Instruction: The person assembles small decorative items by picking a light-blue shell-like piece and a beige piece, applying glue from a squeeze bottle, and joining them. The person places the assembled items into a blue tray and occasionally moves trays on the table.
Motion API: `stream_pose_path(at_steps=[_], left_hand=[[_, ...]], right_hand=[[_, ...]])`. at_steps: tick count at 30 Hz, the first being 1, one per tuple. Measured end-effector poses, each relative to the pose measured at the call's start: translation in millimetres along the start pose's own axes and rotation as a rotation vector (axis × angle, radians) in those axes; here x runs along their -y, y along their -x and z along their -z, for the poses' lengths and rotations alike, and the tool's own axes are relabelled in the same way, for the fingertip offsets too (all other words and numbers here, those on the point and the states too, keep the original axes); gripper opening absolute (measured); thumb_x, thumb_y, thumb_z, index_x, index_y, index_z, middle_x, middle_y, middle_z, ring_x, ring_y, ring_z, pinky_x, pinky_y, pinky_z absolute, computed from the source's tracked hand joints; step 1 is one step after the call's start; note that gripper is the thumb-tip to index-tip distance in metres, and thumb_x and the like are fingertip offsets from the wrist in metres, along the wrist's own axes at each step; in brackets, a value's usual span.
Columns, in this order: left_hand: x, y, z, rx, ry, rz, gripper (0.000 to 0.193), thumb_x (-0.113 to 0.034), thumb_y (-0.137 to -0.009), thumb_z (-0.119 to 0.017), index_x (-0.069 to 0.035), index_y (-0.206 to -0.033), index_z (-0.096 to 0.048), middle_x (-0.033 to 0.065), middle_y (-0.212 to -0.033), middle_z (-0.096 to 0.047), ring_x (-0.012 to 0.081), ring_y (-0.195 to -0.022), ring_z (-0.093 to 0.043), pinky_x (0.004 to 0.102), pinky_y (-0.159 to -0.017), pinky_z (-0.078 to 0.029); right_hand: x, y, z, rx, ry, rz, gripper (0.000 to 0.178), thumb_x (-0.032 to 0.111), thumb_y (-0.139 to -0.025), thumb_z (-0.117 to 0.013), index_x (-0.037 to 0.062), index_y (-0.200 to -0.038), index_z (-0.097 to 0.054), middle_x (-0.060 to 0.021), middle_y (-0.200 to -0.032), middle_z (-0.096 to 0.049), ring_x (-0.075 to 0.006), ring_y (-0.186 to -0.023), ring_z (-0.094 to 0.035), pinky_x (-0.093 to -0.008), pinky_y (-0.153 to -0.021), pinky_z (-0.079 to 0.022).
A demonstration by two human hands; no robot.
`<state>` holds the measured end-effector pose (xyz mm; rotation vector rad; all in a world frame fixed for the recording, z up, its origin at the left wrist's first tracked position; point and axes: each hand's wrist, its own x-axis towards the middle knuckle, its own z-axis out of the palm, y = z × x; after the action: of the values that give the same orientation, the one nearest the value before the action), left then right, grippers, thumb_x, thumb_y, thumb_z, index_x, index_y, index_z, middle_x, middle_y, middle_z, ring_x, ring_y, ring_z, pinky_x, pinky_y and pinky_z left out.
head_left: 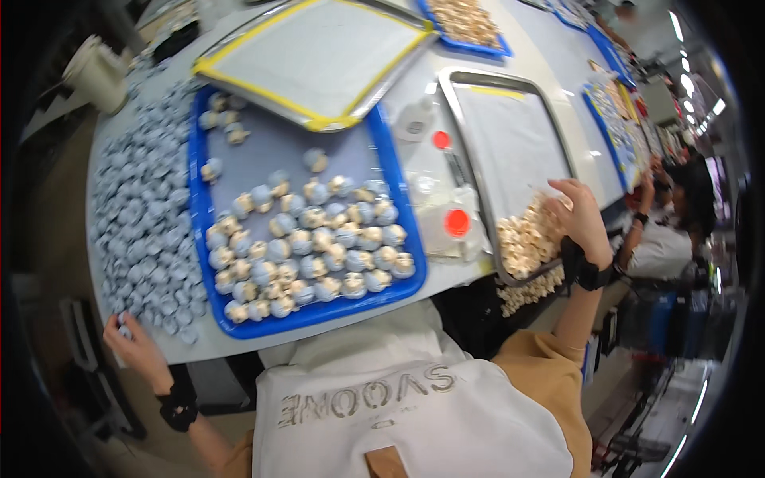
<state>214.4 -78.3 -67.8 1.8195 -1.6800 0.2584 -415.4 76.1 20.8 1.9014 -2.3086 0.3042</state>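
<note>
My left hand [137, 349] is at the table's near left corner, its fingers closed on a small blue-grey rounded piece [125, 330]. Beside it spreads a large heap of similar blue-grey pieces [147, 247]. Over the near end of a metal tray [455, 99], my right hand [583, 221] has its fingers apart above a pile of small cream-coloured pieces [526, 237]; nothing shows in its grasp. Between my hands lies a blue tray [414, 239], holding many round pieces [323, 239] that are part blue-grey and part cream, bunched toward its near side.
A metal tray with yellow-taped edges [319, 56] rests across the blue tray's far end. Clear bottles with red caps [457, 223] stand between the trays. More cream pieces [530, 295] lie below the metal tray. A white jug [97, 76] is far left; another person [669, 223] works at right.
</note>
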Motion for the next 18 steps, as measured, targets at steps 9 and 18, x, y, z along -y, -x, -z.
stream_pose_path(at_steps=[9,18], left_hand=[[-11,-5,7,-0.022,0.063,0.061,0.021,-0.017,-0.086,-0.055,0.000,-0.097,-0.052,0.0142,-0.091,-0.054,0.0287,-0.082,-0.054,0.0350,-0.071,-0.042],[-13,-7,11,-0.033,0.134,0.109,0.017,-0.016,-0.090,-0.049,0.000,-0.094,-0.052,0.0114,-0.082,-0.057,0.0231,-0.075,-0.055,0.0321,-0.070,-0.043]], right_hand=[[-16,-5,-22,0.192,-0.172,-0.188,0.013,0.005,-0.075,-0.057,-0.0042,-0.083,-0.054,-0.0170,-0.075,-0.059,-0.0299,-0.072,-0.057,-0.0341,-0.068,-0.044],[-20,9,-16,-0.138,-0.659,-0.312,0.015,0.008,-0.090,-0.049,-0.0027,-0.101,-0.049,-0.0057,-0.090,-0.054,-0.0150,-0.080,-0.058,-0.0257,-0.075,-0.046]])
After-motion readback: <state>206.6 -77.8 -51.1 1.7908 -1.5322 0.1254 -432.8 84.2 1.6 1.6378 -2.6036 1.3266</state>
